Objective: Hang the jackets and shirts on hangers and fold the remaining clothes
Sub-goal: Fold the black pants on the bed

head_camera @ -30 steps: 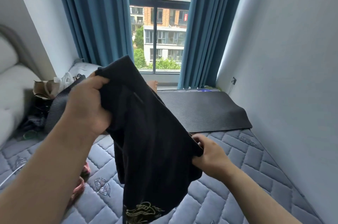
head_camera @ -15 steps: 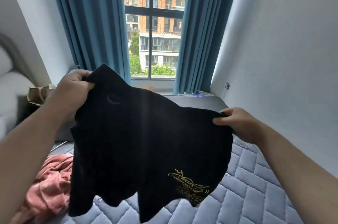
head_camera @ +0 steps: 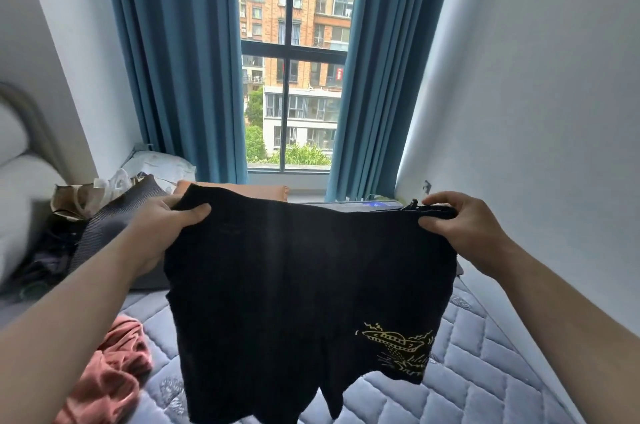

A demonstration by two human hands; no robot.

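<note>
A pair of black shorts (head_camera: 298,285) with a yellow print on one leg hangs spread out in the air above the bed. My left hand (head_camera: 166,226) grips the left end of its waistband, thumb in front. At the right end, my right hand (head_camera: 464,226) pinches the waistband, fingers over the top edge. The legs hang down freely. A crumpled pink garment (head_camera: 110,371) lies on the quilted mattress (head_camera: 467,371) at the lower left, partly behind my left forearm.
A heap of bags and dark clothes (head_camera: 79,215) sits at the left near a white headboard (head_camera: 20,181). An orange pillow (head_camera: 239,189) peeks over the shorts. Blue curtains (head_camera: 180,60) frame the window ahead. A white wall (head_camera: 536,112) runs close along the right.
The shorts went from bunched and twisted to stretched flat by the waistband. My right hand rose and moved right. My left hand moved outward and level with it.
</note>
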